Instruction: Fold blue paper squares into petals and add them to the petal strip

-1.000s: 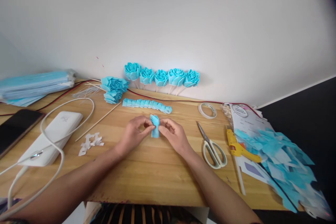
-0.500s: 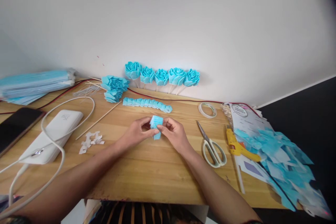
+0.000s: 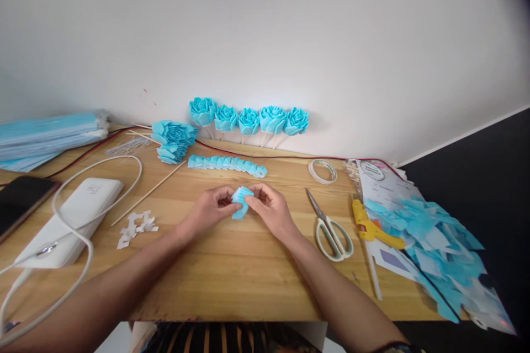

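Five blue flowers (image 3: 249,121) are propped against the far wall (image 3: 265,27); one pair of scissors (image 3: 327,223) is laid to the right. One pale-blue piece (image 3: 240,197) — pleated, its layers fanned — is pinched above the surface (image 3: 232,276), midway, by nearly closed fingers of left hand (image 3: 209,209) and right hand (image 3: 271,211). Print on the white power bank (image 3: 83,204) cannot be read.

Power-bank logo (image 3: 93,190), paper print (image 3: 372,170), both illegible
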The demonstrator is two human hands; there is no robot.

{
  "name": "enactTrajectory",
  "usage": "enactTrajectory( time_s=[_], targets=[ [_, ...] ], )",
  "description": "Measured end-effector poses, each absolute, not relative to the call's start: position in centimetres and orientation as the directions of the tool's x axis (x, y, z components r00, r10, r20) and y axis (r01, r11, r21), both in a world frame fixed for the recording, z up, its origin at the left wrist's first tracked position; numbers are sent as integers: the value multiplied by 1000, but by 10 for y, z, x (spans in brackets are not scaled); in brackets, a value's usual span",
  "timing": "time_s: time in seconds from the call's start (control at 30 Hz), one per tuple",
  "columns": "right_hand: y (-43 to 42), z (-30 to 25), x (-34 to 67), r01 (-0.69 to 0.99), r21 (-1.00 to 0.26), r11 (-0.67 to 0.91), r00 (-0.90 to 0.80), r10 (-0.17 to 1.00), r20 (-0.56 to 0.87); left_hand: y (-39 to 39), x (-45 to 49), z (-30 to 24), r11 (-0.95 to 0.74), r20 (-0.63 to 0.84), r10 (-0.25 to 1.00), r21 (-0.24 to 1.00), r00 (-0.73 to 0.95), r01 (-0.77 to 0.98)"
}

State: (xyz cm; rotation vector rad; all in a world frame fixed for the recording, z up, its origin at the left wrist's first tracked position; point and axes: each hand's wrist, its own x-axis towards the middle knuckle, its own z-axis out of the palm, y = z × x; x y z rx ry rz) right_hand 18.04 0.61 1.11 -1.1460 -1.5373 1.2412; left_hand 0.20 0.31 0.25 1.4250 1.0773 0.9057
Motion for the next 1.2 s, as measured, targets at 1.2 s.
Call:
enactTrajectory(
  time_s=[1.2],
  targets=[
    [15,20,194,504,-528,683,-530,728,435,1,-8,14,-185,119,941,964,316,189]
  ],
)
